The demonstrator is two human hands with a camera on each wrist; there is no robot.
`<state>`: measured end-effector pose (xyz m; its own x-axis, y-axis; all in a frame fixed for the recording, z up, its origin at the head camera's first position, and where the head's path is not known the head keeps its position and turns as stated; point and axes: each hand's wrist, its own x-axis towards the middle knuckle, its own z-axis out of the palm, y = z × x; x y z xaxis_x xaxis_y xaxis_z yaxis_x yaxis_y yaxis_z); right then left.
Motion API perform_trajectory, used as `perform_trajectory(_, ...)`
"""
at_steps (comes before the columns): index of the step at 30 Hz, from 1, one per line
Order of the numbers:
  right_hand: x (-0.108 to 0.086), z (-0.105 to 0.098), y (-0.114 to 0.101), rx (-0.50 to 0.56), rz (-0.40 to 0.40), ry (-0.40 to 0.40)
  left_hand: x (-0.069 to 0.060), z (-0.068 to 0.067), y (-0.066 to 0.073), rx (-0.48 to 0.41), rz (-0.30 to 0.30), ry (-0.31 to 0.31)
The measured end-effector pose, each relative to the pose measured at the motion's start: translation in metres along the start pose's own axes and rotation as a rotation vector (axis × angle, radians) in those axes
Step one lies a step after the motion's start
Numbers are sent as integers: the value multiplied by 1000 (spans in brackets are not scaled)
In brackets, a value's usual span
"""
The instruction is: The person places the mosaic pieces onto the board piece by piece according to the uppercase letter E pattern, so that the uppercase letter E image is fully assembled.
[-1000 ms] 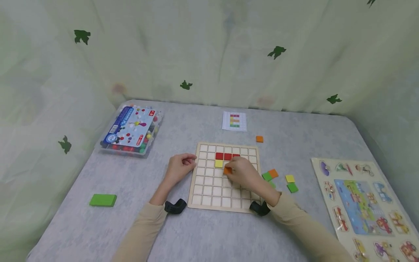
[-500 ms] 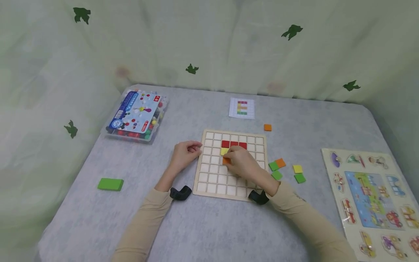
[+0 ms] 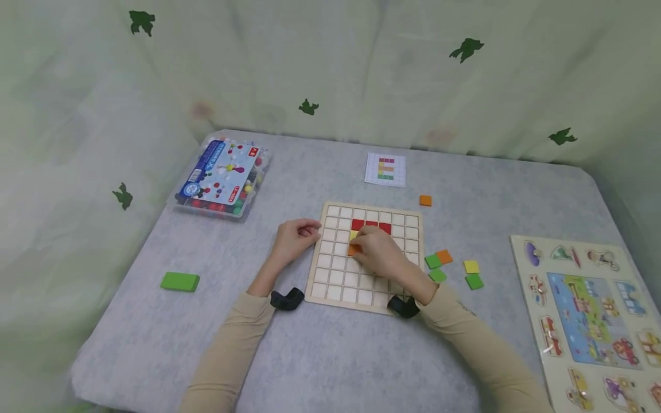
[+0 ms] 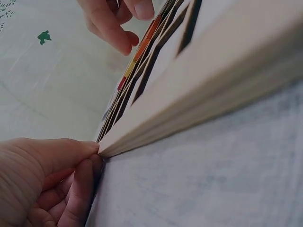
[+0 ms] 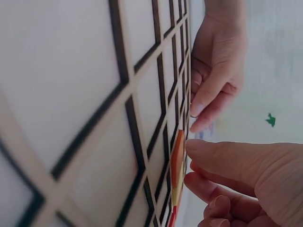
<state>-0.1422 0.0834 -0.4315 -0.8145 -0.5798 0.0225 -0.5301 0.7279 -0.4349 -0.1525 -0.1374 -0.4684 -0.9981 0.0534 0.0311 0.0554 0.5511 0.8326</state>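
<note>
A pale curtain with dark green shapes (image 3: 330, 69) shows in all three views, but only the head view takes in the wide table (image 3: 237, 258) before it. There, a picture puzzle (image 3: 580, 324) lies along the table's right edge, partly out of frame. A wooden board (image 3: 350, 295) divided into square cells lies near the table's middle; the left wrist view adds its thick side, and the right wrist view the dark inner walls of its cells. A plastic box (image 3: 219, 175) with a printed label sits at the table's far left corner, seen from the head only.

The left hand (image 3: 293, 241) is at the board's left edge. From above its hold is unclear; its own wrist view shows thumb and forefinger nearly together, pinching that edge. The right hand (image 3: 379, 252) is over the board, thumb and forefinger slightly parted, tips at an orange tile (image 3: 354, 250). The right wrist view shows this tile in the grid, in line with yellow and red; whether the fingertips touch it, I cannot tell.

The head view alone shows a printed card (image 3: 385, 170) near the table's far edge, a green block (image 3: 179, 281) toward its left edge, three red tiles (image 3: 358, 225) in a row above a yellow tile (image 3: 353, 234), and loose tiles (image 3: 433, 261) off the board's right edge.
</note>
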Motion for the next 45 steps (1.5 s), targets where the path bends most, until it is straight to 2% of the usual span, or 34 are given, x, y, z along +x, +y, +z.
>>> perform_trajectory(5, -11, -8, 6, 32, -11, 59, 3, 2, -5, -8, -12, -7)
perform_trajectory(13, -43, -13, 25, 28, 14, 175, -12, 5, -17, -54, -65, -29)
perform_trajectory(18, -58, -18, 38, 24, 22, 218, -17, 6, -19, -48, -73, -32)
perform_trajectory(25, -76, -30, 56, 15, 63, 212, -18, 5, -17, -57, -80, -16)
perform_trajectory(32, -94, -40, 84, -19, 159, 169, -17, 3, -14, -62, -61, -20)
perform_trajectory(39, -99, -44, 97, -40, 173, 151, -10, 0, -9, -67, -34, -3)
perform_trajectory(45, -100, -46, 104, -30, 175, 162, -2, 0, -5, -62, -22, -14)
